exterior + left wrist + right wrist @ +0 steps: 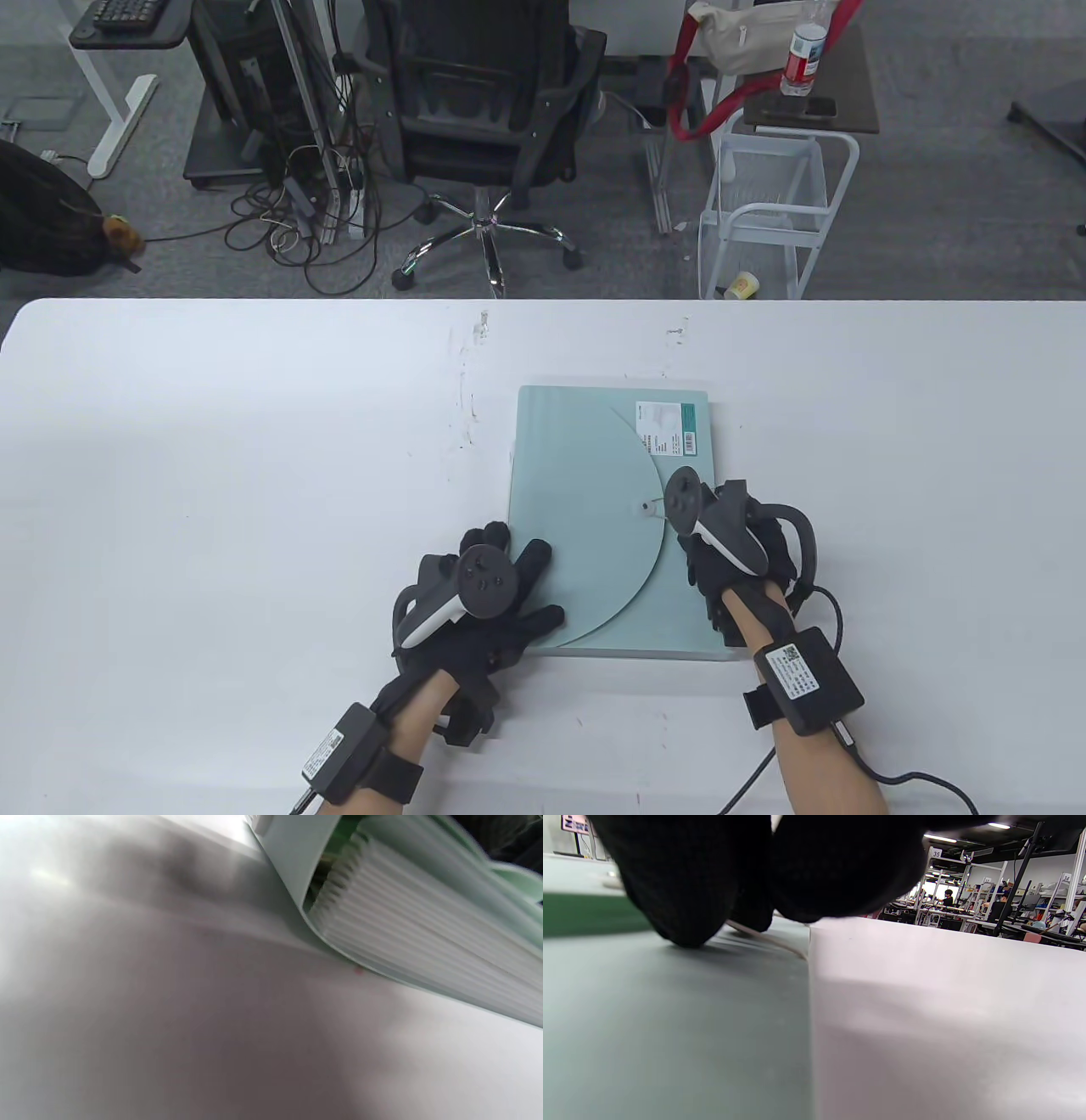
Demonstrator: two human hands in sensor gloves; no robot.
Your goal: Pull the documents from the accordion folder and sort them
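Note:
A pale green accordion folder (585, 492) lies flat and closed on the white table (212, 475), its rounded flap held by a small button clasp (645, 508) with an elastic string. My left hand (509, 586) rests with spread fingers on the folder's near left corner. My right hand (713, 535) rests on the folder's right side, fingers down beside the clasp; I cannot see what they hold. The left wrist view shows the folder's white pleated side (424, 938). The right wrist view shows my gloved fingers (683, 891) touching the folder's green cover (670, 1018). No documents are out.
The folder carries a white label (666, 426) at its far right corner. Beyond the table's far edge stand an office chair (488, 127) and a white wire cart (776, 212). Bare table lies left and right of the folder.

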